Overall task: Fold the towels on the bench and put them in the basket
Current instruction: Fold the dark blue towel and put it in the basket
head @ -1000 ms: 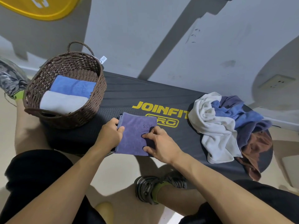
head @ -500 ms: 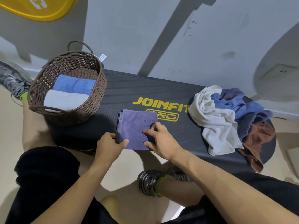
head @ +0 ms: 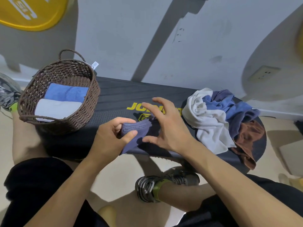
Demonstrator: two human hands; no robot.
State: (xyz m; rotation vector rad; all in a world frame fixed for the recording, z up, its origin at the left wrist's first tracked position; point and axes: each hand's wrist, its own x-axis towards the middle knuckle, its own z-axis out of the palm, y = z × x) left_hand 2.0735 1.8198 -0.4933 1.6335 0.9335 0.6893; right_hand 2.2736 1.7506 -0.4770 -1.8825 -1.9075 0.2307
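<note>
Our left hand (head: pixel 109 138) pinches folded purple cloth towel (head: pixel 139 131); our right hand (head: pixel 165 126) spread, released, just beside it. Brown woven basket (head: pixel 91 102) left of left hand.

The folded purple towel (head: pixel 137 131) has come up off the bench (head: pixel 114 99) — now pinched at its edge in the left hand (head: pixel 111 136); the right hand (head: pixel 165 126) has let go, fingers spread just beside that grip.
</note>
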